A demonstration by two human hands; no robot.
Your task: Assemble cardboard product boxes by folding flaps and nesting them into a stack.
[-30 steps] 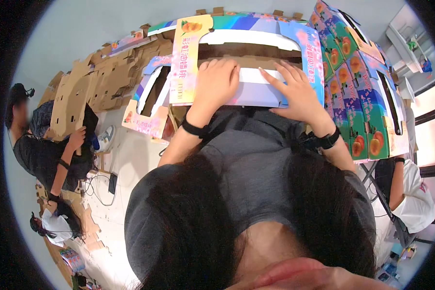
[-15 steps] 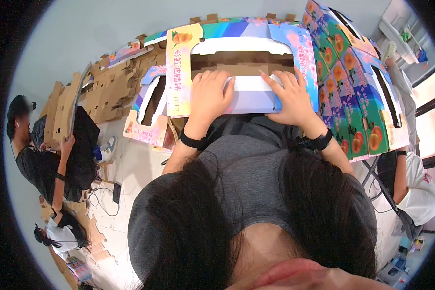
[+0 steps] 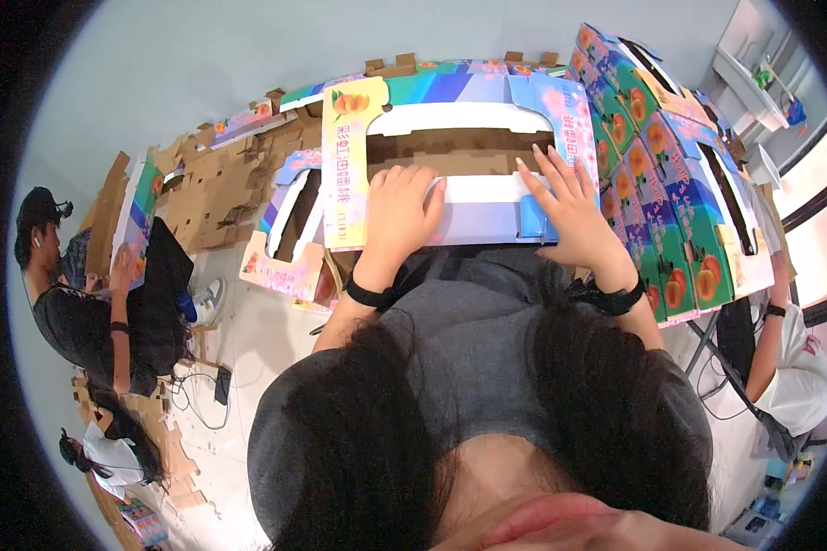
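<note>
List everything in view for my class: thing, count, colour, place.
front box: one, multicoloured, centre
neighbouring box: one, multicoloured, left of front box
stacked boxes: several, mostly green and purple, right
cardboard pieces: many, brown, upper left
printed cardboard: one, multicoloured, far left
co-workers: at least three, dark or white tops, both sides
wall: one, pale grey, behind
floor: one, whitish, below
cabled block: one, black, left floor
shelf-like fixture: one, white, upper right
shirt: one, grey, lower centre
wristbands: two, black, both wrists
left hand: one, bare, on front box
right hand: one, bare, on front box
</note>
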